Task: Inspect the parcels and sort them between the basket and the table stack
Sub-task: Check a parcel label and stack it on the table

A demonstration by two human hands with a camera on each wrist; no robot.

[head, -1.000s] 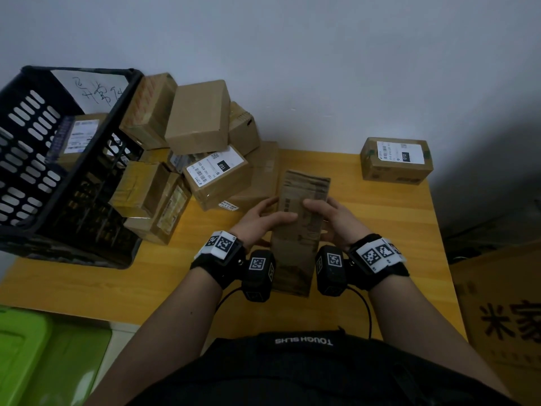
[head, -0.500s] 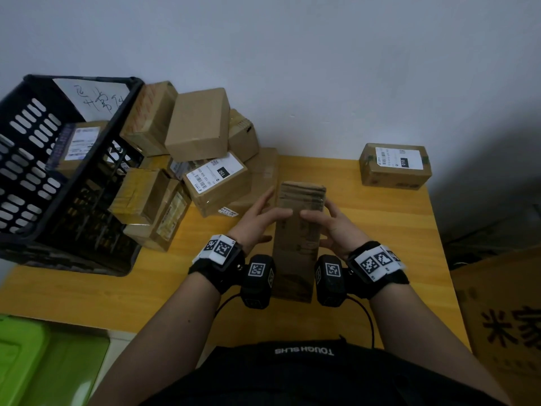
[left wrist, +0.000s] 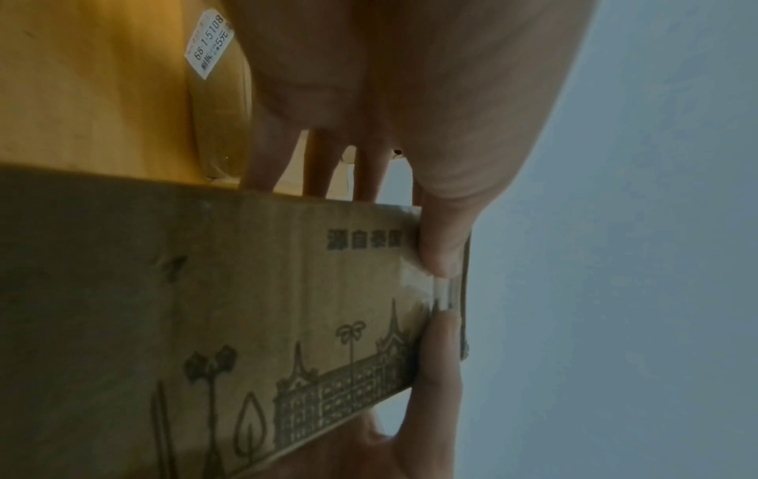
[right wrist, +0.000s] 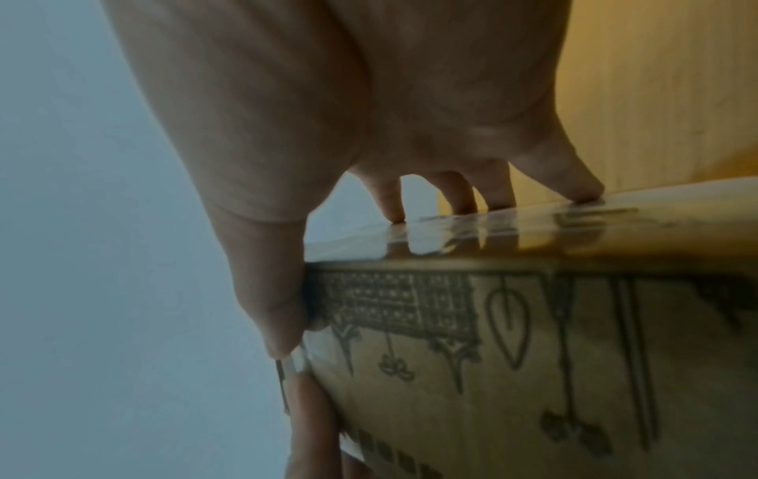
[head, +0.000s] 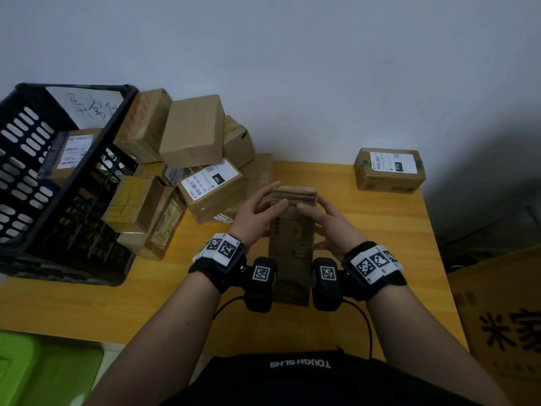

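Both bare forearms reach forward side by side, each wrist strapped with a black band bearing white coded markers. The left hand (head: 254, 213) and right hand (head: 328, 222) face each other, palms inward, clasping a tall brown printed cardboard parcel (head: 289, 253) between them. Each thumb lies across the near face close to the top edge; the fingers (right wrist: 463, 194) press the side faces, nearly straight.
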